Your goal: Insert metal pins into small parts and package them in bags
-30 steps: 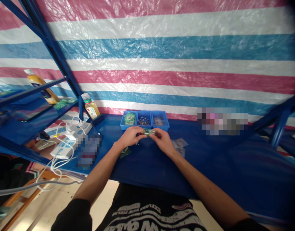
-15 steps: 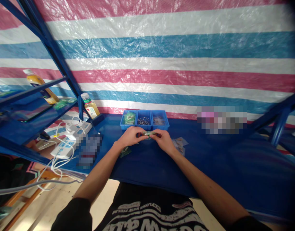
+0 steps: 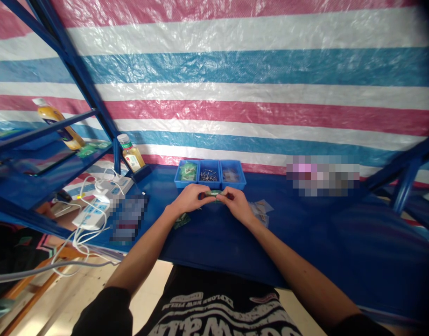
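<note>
Between my hands is a small green plastic packet (image 3: 214,193), pinched at its two ends just in front of the blue bins. My left hand (image 3: 191,198) grips its left end with thumb and fingers. On the right end, the thumb and fingers of my right hand (image 3: 236,201) are closed too. What lies inside the packet is too small to make out. Another green packet (image 3: 182,220) lies on the table under my left wrist. Clear bags (image 3: 261,211) with small brownish pieces lie beside my right wrist.
Three joined blue bins hold green packets (image 3: 188,171), small metal pins or screws (image 3: 209,176) and clear bags (image 3: 231,175). At left are white power strips (image 3: 91,213) with loose cables, a blurred-out flat object (image 3: 129,218) and a drink bottle (image 3: 131,154). A blue frame post (image 3: 406,179) stands right.
Both hands stay in nearly the same place. The packet between them has turned slightly and looks narrower as my fingers shift on its ends.
</note>
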The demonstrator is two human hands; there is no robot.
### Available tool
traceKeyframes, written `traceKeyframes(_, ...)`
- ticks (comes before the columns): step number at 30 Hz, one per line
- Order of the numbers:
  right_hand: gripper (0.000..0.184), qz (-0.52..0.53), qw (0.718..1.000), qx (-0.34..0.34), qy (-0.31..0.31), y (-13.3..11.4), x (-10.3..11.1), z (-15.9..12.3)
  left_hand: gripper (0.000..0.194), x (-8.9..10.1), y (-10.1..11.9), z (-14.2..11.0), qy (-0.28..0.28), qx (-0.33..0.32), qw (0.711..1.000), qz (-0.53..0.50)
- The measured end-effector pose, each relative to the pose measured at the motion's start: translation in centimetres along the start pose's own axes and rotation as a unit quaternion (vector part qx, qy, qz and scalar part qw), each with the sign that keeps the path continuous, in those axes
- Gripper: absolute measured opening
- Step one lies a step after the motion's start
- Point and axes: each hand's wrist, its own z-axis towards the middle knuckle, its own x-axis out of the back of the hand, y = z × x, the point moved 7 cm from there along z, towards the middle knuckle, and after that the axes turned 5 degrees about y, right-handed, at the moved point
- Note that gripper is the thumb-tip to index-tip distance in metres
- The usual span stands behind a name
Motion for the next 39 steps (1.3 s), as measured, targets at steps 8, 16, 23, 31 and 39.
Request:
traceKeyframes(8,0.030,0.003,1.000,0.022,-0.022,-0.7,-0.4,0.1,0.045,-0.3,0.0,0.1,-0.008,-0.019,1.000,0.013)
traceKeyframes(16,0.033,0.040,0.999,-0.015,0.007,-1.3,0.0,-0.4,0.031,0.4,-0.4,0.1,0.051,-0.022,0.998,-0.019)
traceKeyframes(23,0.046,0.138,0.988,-0.062,0.024,-1.9,0.0,-0.7,0.031,1.5,-0.5,0.0,0.117,0.004,0.992,-0.051)
traceKeyframes(31,0.051,0.092,0.995,-0.019,0.037,-2.4,0.6,-0.8,0.048,1.3,-1.5,0.2,0.127,0.092,0.962,-0.225)
traceKeyframes(39,0.058,0.138,0.990,-0.008,-0.002,-2.5,-0.4,-0.7,0.045,1.2,-2.4,0.3,0.155,0.110,0.953,-0.238)
